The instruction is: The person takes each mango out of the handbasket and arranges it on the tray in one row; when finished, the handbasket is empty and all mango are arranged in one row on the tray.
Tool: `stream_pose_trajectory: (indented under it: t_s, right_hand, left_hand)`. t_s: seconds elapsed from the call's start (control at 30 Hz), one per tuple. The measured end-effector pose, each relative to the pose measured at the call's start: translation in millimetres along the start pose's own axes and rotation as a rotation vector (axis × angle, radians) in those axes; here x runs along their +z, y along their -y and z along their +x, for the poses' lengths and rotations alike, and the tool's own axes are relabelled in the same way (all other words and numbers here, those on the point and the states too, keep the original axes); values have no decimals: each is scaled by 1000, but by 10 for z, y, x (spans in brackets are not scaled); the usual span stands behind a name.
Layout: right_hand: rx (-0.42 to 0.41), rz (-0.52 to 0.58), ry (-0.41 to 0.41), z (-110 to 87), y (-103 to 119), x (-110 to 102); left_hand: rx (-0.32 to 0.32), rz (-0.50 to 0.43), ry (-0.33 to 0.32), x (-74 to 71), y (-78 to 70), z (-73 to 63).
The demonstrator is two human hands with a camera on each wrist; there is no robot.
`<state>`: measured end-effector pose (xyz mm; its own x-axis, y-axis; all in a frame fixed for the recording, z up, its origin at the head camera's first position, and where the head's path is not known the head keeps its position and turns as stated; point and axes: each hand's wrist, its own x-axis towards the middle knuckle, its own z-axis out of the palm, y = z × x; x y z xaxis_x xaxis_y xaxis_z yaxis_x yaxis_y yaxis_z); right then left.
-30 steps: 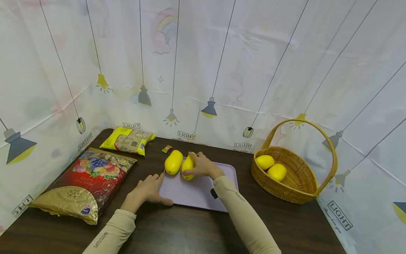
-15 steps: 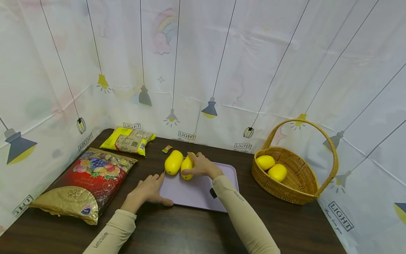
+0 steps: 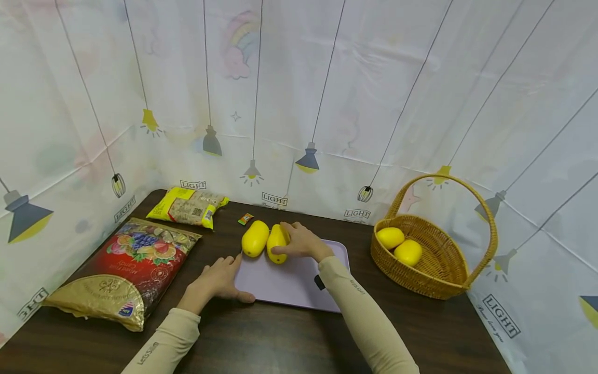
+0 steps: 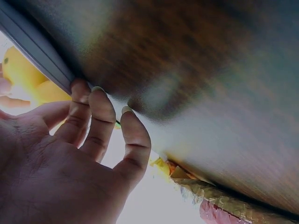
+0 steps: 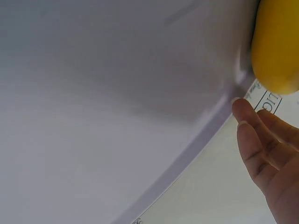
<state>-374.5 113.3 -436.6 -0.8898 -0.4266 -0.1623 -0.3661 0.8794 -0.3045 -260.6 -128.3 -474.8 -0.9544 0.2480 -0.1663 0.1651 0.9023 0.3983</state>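
Observation:
Two smooth yellow mangoes lie side by side at the far left of a lilac tray (image 3: 289, 285): a left mango (image 3: 255, 239) and a right mango (image 3: 275, 243). My right hand (image 3: 302, 242) is beside the right mango, thumb and fingers spread. The right wrist view shows the fingertips (image 5: 240, 102) apart from a mango (image 5: 278, 46), close to the tray's rim. At the tray's left side, my left hand (image 3: 218, 280) rests with loosely bent fingers, thumb by the front corner. In the left wrist view its fingertips (image 4: 80, 91) meet the tray's edge (image 4: 37, 49).
A wicker basket (image 3: 432, 285) with a tall handle stands at right, holding two more mangoes (image 3: 399, 246). A big red and gold candy bag (image 3: 131, 259) lies at left, a yellow bag (image 3: 191, 206) behind it. One small wrapped candy (image 3: 245, 218) lies beyond the tray.
My right hand has loosened from the right mango and shifted slightly right, its fingers now opened. The left hand stays at the tray's edge.

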Motion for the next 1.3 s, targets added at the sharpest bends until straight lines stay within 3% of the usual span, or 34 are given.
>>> stream_pose_trajectory:
  t_s: [0.37,0.63,1.0,1.3]
  right_hand:
    - [10,-52,-24,-76,-151,-90]
    - [44,-53,-24,-199,-299,-298]
    - [51,-127,-59,-388,-780,-553]
    - [82,-229,-49,-658,-1220,-907]
  left_hand:
    - [1,-6,3,-8,-11,-10]
    - [-2,-8,12,-10,-8,-5]
    - [2,-5,6,-16,-15,-15]
    - [3,-3,8,-24,-20,-24]
